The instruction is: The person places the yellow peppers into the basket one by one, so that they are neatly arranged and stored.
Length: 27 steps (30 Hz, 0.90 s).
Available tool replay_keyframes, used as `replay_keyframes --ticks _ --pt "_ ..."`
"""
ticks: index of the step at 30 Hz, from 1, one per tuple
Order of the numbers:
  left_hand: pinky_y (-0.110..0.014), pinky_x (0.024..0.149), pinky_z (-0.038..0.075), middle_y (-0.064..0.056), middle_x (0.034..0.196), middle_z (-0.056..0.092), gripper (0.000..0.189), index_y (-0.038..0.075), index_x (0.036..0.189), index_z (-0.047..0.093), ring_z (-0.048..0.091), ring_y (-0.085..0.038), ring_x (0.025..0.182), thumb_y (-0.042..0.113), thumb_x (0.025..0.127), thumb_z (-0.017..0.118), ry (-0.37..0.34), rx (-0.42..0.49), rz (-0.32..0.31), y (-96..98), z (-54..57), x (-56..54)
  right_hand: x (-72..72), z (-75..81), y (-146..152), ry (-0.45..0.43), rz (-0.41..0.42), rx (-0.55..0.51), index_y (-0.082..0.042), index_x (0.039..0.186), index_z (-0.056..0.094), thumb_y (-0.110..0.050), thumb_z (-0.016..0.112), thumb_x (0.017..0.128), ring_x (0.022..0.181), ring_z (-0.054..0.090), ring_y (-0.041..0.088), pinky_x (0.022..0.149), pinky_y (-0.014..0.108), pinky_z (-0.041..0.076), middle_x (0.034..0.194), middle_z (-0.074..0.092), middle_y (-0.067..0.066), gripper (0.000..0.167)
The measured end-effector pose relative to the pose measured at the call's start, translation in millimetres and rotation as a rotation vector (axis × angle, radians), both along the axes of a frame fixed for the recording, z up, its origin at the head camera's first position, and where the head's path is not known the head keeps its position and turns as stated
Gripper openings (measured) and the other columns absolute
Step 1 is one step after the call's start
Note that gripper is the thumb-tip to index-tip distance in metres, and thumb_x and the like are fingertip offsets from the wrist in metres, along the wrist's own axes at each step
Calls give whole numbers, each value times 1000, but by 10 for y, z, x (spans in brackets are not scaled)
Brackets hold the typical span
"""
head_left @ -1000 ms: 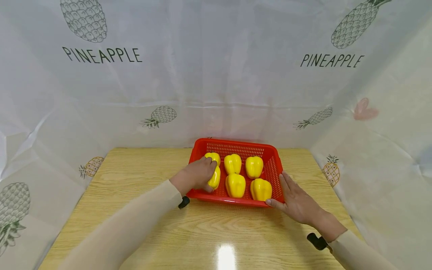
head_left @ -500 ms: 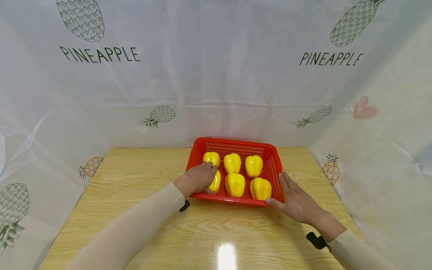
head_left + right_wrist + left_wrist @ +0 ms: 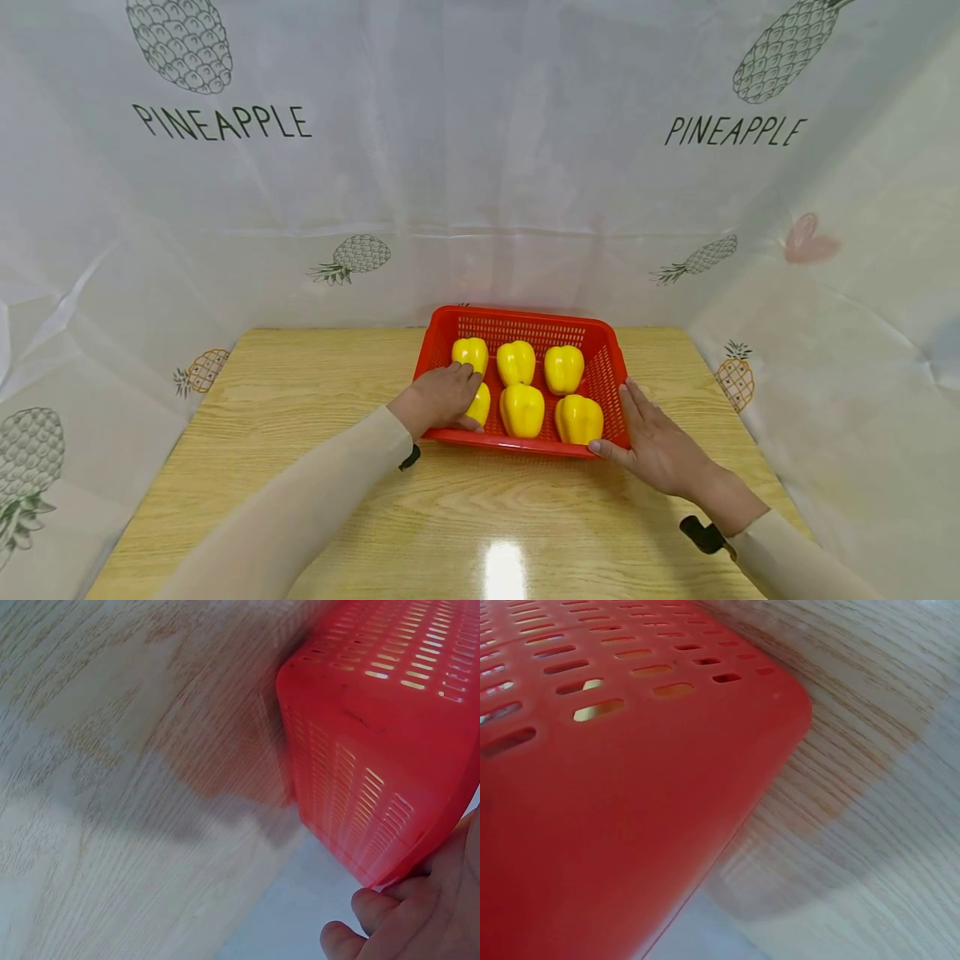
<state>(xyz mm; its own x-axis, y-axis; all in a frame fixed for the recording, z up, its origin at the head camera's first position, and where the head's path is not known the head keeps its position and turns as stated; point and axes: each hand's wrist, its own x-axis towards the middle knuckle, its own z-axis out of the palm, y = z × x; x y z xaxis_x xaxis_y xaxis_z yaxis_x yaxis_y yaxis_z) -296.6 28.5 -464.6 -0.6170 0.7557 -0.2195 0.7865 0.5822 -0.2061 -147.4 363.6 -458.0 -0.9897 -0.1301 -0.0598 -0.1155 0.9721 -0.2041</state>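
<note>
In the head view, a red plastic basket (image 3: pixel 525 445) with slotted walls stands on the table and holds several yellow bell peppers, set in two rows. My left hand (image 3: pixel 442 395) reaches over the front left corner. Its fingers curl over the front left bell pepper (image 3: pixel 478 406), covering most of it; the thumb lies low by the front rim. Against the basket's right corner rests my right hand (image 3: pixel 663 450), fingers straight along the right side and thumb at the front rim. The right wrist view shows its fingers (image 3: pixel 375 911) by the basket's rim.
A light wooden table (image 3: pixel 450 508) lies under the basket. Behind and beside it hangs a pale sheet (image 3: pixel 480 167) with pineapple prints. Other bell peppers sit close by, including a middle front one (image 3: pixel 522 411) and a back left one (image 3: pixel 470 353).
My left hand has come slightly toward me with the front left bell pepper, opening a gap to the one behind it. The right hand stays at the basket's corner.
</note>
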Motion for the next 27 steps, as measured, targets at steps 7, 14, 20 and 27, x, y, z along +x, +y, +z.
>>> replay_keyframes --ticks 7,14,20,27 --pt "-34 113 49 -11 138 60 93 4 153 48 58 -24 122 75 94 56 -36 17 31 -1 14 5 5 9 -5 9 3 -5 12 163 16 -73 52 99 151 32 56 119 68 33 171 15 34 112" --pt "-35 114 49 -13 137 59 91 3 151 48 57 -26 121 74 95 55 -49 64 58 -19 13 -7 13 20 -11 11 11 0 13 162 17 -72 52 99 151 32 56 120 68 31 170 16 35 112" --pt "-40 120 44 -16 149 54 89 2 155 45 53 -30 135 69 98 56 -72 198 113 -124 51 2 14 21 -15 24 23 -6 14 161 18 -72 53 99 152 31 56 121 68 30 170 17 35 112" --pt "-47 120 44 -17 152 51 79 2 155 46 50 -33 141 58 101 62 -23 411 202 -440 155 90 24 37 -18 12 19 -24 14 161 17 -72 52 100 152 29 56 120 69 30 170 15 35 112"
